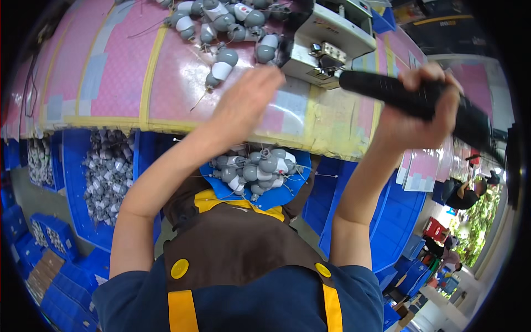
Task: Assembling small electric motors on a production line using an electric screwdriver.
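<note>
My right hand [423,113] is wrapped round a long black bar-shaped tool [381,88], held at a slant over the right of the table. The tool's narrower end reaches the white metal bench machine [334,33]; I cannot tell whether they touch. My left hand [251,102] is over the table, just left of the machine's front, its fingers smeared by motion. Beside it lies a grey-and-white bulb-shaped part [222,69] with thin wires. More such parts [221,19] are heaped behind. Several others fill a blue tray [224,191] at my lap.
The tabletop [188,105] has pink and yellow taped patches. Below it stand blue bins [74,193], one full of the grey-and-white parts [108,177]. To the right are another blue bin [395,216] and a person [470,193] farther off.
</note>
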A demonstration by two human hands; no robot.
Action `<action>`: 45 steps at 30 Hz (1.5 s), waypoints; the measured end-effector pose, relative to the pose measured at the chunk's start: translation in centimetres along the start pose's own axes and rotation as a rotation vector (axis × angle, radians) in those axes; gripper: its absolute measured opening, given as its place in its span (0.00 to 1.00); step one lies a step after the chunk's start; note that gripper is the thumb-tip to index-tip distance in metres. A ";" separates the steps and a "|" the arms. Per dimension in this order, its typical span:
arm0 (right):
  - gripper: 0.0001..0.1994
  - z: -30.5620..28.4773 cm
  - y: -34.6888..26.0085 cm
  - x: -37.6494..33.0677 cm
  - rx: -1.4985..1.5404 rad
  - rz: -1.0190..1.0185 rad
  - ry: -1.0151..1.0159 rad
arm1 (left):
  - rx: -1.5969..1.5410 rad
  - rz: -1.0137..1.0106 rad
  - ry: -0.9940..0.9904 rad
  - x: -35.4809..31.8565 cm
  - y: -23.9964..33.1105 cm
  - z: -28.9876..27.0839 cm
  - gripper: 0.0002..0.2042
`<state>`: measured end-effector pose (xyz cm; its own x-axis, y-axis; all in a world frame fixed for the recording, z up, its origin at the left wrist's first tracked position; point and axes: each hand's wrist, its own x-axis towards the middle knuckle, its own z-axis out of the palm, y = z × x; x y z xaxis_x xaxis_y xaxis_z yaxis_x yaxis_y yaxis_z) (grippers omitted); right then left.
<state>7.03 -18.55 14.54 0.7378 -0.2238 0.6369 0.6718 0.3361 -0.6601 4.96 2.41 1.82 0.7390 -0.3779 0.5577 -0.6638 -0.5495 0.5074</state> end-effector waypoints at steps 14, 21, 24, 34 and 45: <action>0.10 2.2 0.1 -1.0 -0.261 0.100 0.058 | -0.114 -0.121 0.007 -1.8 2.4 -1.0 0.10; 0.19 2.2 -1.2 -5.7 -0.129 0.061 -0.113 | -0.579 -0.678 -0.130 -3.8 3.4 0.5 0.09; 0.21 3.0 -1.0 -6.5 -0.088 0.080 -0.091 | -0.608 -0.735 -0.126 -3.6 3.1 0.3 0.08; 0.22 2.2 0.6 -7.7 -0.032 0.208 -0.192 | -0.551 -0.727 -0.204 -3.6 3.1 0.0 0.09; 0.22 0.8 0.9 -7.6 0.043 0.238 -0.200 | -0.611 -0.781 -0.134 -4.1 3.0 1.0 0.07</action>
<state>2.03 -15.82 9.41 0.8434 0.0484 0.5351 0.4755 0.3966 -0.7853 0.09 1.57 0.41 0.9750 -0.1758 -0.1357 0.0962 -0.2168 0.9715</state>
